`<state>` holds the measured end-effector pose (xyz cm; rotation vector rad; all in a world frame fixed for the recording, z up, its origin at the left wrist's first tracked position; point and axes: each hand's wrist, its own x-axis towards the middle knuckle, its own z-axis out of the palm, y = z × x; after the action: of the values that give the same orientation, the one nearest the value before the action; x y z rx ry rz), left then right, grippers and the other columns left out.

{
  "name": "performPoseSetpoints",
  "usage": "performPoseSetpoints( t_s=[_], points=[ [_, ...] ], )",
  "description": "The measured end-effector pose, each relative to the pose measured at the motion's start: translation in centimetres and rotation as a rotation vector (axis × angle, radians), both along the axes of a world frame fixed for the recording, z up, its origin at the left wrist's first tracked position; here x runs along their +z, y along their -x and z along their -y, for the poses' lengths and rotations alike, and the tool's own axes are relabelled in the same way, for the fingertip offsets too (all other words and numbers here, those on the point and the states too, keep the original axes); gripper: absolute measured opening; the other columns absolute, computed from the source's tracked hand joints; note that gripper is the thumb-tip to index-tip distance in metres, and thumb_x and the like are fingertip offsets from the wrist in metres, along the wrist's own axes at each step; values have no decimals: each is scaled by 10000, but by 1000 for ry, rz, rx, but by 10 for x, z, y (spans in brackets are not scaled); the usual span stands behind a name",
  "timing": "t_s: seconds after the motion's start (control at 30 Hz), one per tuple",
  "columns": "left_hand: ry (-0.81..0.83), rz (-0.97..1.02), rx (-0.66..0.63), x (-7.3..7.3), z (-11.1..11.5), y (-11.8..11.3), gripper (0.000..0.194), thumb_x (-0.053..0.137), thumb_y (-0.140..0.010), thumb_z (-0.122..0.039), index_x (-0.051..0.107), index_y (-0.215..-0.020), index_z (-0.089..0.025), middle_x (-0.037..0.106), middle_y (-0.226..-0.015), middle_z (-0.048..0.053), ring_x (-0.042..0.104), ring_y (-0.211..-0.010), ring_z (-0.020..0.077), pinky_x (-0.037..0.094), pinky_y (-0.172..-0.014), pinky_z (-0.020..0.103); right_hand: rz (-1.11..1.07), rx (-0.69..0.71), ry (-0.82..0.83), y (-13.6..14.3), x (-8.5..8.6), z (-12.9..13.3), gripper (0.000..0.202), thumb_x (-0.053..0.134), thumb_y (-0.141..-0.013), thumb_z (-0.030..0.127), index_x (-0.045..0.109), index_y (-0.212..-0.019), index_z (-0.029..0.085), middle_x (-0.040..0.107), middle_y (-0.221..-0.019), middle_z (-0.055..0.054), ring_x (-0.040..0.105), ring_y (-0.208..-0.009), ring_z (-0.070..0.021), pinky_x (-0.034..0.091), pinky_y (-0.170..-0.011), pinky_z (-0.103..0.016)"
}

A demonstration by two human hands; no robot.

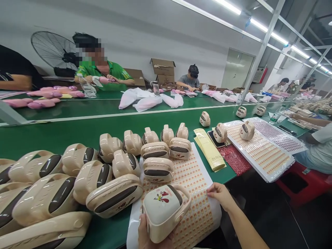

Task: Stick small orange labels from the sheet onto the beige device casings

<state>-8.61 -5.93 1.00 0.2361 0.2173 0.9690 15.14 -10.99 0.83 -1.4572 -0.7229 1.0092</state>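
Note:
My left hand (144,231) holds a cream-coloured casing (162,216) with a handle, a dark panel and a red printed figure, low in the middle of the view. Its fingers are partly hidden behind the casing. To the right, my right hand (220,194) pinches at the right edge of a sheet of small orange stickers (198,207); whatever lies between the fingertips is too small to make out. The sticker sheet lies under the held casing. Similar casings (114,194) stand in rows to the left, and a few rest on the top part of the sheet.
Beyond the sheet lie a yellow paper stack (210,149), a red patterned piece (234,159) and more sticker sheets (261,148). A red stool (303,183) stands at the right. Across the green table (77,129), people handle pink items; a person sits at the right edge.

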Motion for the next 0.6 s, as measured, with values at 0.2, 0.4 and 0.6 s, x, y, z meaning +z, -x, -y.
performPoseSetpoints(
  t_s=[0.2, 0.4, 0.6],
  points=[
    [-125, -409, 154, -12, -1, 2, 552, 687, -663, -272, 535, -1193, -294, 675, -1107, 20, 528, -1131, 272, 462, -908, 376, 485, -304, -55, -4, 18, 11, 162, 726, -583, 372, 714, -647, 223, 558, -849, -67, 537, -841, -237, 450, -687, -339],
    [-494, -705, 446, 15, 5, -16, 846, 786, -273, 16, 626, -1074, -201, 628, -1130, 55, 425, -1213, 313, 248, -1052, 317, 516, 5, -279, 33, 76, 5, 138, 627, -732, 325, 685, -665, 220, 595, -638, -12, 533, -627, -153, 435, -604, -278],
    [-626, -652, 150, 14, -5, -4, 686, 742, -266, 104, 716, -896, -165, 611, -1152, 203, 395, -1218, 401, 208, -1037, 489, 106, 311, -127, 65, 100, -11, 182, 724, -600, 371, 678, -663, 206, 625, -616, 21, 556, -573, -127, 450, -561, -256]
  ],
)
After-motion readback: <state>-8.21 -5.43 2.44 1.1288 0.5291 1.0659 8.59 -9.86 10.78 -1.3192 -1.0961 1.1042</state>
